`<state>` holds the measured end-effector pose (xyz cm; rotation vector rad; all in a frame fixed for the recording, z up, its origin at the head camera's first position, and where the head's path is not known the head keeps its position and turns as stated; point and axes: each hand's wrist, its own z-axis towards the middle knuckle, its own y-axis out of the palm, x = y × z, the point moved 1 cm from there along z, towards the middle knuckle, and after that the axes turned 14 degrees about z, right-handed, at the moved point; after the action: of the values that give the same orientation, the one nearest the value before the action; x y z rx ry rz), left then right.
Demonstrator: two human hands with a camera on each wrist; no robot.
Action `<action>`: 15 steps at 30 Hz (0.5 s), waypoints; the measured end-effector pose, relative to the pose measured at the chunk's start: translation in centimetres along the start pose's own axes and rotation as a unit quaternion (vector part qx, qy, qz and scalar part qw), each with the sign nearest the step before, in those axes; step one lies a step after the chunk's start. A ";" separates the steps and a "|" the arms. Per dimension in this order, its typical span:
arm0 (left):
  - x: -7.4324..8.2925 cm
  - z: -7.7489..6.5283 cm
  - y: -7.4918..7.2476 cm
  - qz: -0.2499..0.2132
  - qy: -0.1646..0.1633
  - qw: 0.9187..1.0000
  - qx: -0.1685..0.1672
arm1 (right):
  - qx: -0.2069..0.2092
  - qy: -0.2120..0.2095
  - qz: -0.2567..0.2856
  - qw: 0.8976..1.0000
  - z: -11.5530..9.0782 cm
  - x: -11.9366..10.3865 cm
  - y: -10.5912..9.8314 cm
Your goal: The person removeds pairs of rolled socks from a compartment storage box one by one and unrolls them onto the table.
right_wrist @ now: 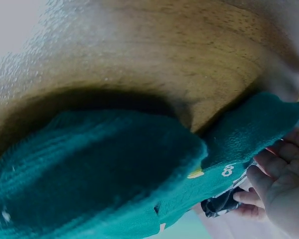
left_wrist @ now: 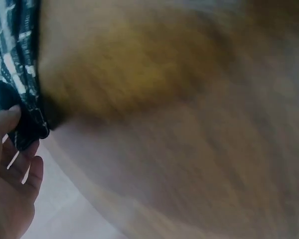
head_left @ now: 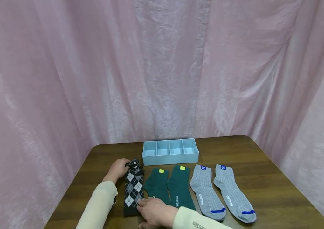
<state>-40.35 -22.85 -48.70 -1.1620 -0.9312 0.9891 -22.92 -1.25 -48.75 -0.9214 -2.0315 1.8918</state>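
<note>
A black, grey and white argyle sock point(head_left: 134, 188) lies lengthwise on the table, its far end bunched and folded. My left hand point(head_left: 118, 169) pinches that far end; in the left wrist view the thumb and fingers close on the sock's dark edge point(left_wrist: 27, 124). At the near end, my right hand point(head_left: 156, 211) lies with extended fingers, fingertips at the argyle sock's lower edge. It partly covers the left one of two green socks point(head_left: 180, 183). The right wrist view shows green fabric point(right_wrist: 99, 169) large in front, beside the right hand point(right_wrist: 289, 186).
A light blue box point(head_left: 170, 159) with several compartments stands at the back of the wooden table point(head_left: 273, 178). Two grey socks point(head_left: 207, 190) with blue tags lie to the right of the green pair. Pink curtains point(head_left: 173, 79) hang behind the table.
</note>
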 end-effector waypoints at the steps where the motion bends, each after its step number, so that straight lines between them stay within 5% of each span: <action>1: 0.0 0.1 0.0 -0.009 -0.008 1.000 0.001 | -0.001 -0.001 -0.004 1.000 0.0 0.0 0.1; 8: -0.4 1.1 0.0 -0.025 -0.023 0.999 0.024 | 0.005 -0.026 -0.052 0.998 0.2 0.2 0.5; 15: -0.7 2.2 0.5 -0.020 -0.031 0.999 0.002 | 0.012 -0.031 -0.048 0.998 0.2 0.4 0.3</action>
<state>-42.73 -22.80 -48.90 -1.1114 -0.9976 0.9995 -23.23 -1.22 -49.14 -0.7533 -2.0443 1.9116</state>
